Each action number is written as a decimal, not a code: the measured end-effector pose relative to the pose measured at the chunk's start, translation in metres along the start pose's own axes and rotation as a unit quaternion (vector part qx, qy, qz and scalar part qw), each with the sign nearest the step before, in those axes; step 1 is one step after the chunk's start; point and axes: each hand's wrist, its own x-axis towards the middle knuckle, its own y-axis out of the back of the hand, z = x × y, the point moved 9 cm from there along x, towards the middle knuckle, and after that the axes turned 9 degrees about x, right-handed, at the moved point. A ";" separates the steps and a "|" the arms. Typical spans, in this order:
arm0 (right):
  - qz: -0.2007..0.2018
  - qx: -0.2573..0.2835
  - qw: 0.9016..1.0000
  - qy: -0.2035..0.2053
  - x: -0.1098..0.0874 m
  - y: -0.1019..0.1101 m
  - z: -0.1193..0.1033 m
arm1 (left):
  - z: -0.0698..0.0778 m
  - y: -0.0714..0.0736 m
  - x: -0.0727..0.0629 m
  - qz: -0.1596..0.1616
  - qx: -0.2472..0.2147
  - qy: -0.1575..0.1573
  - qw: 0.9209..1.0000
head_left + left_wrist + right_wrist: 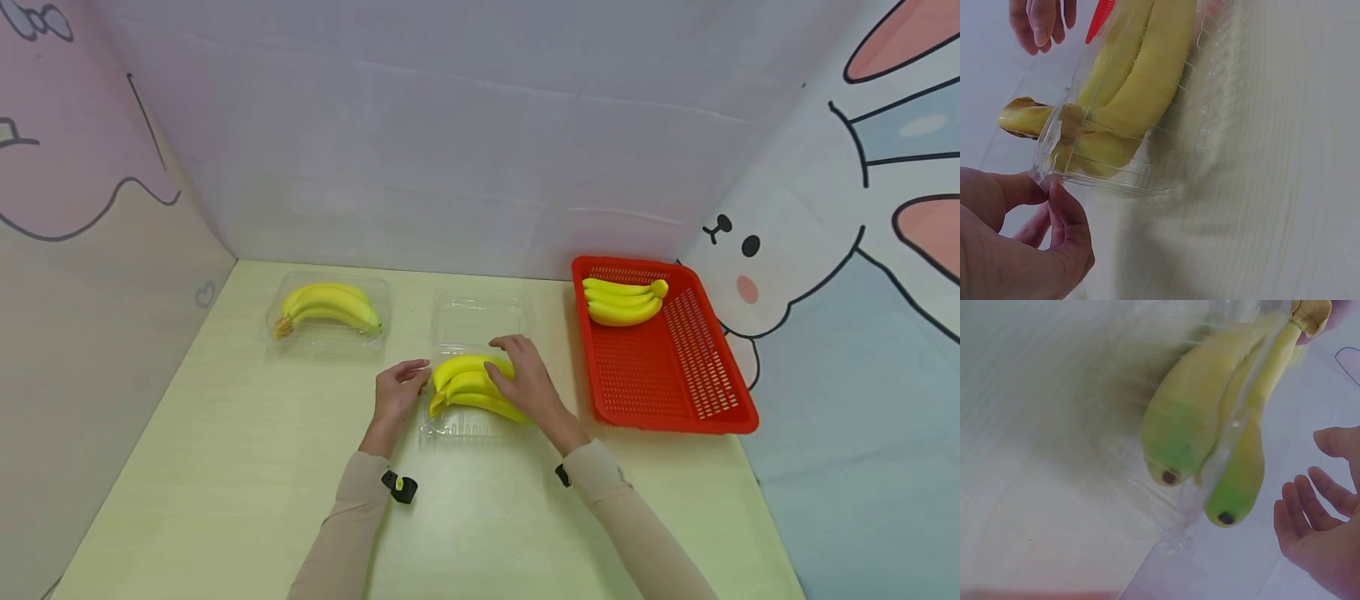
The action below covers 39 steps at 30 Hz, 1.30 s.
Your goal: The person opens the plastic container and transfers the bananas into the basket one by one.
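A bunch of yellow bananas (471, 385) lies in the base of a clear plastic clamshell box (465, 428), its lid (480, 321) folded back toward the wall. My left hand (395, 398) is at the box's left side; in the left wrist view its thumb and forefinger pinch the clear rim (1047, 169) close to the banana stem (1025, 117). Over the bunch's right end hovers my right hand (531, 385), fingers spread and loosely bent, holding nothing. The right wrist view shows that hand apart from the greenish banana tips (1229, 500).
At the back left, another clear box (330, 342) contains a banana bunch (327, 307). A red plastic basket (600, 379) stands on the right with one more bunch (624, 301) at its far end. A fabric wall (480, 167) borders the table's back edge.
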 end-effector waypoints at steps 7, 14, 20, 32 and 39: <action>-0.014 -0.003 0.999 0.049 -0.003 -0.006 -0.016 | 0.000 0.000 0.000 0.000 0.000 0.004 1.000; -0.032 -0.012 0.995 0.093 -0.007 -0.014 -0.028 | 0.001 0.000 0.000 0.000 -0.001 -0.001 1.000; -0.046 -0.018 0.988 0.146 -0.013 -0.023 -0.037 | 0.000 -0.001 -0.001 0.001 0.007 0.001 1.000; -0.067 -0.020 0.975 0.209 -0.020 -0.040 -0.056 | 0.003 -0.001 -0.002 0.002 0.004 -0.003 1.000; -0.099 -0.036 0.967 0.231 -0.026 -0.052 -0.061 | 0.003 0.001 -0.002 0.001 -0.003 -0.007 1.000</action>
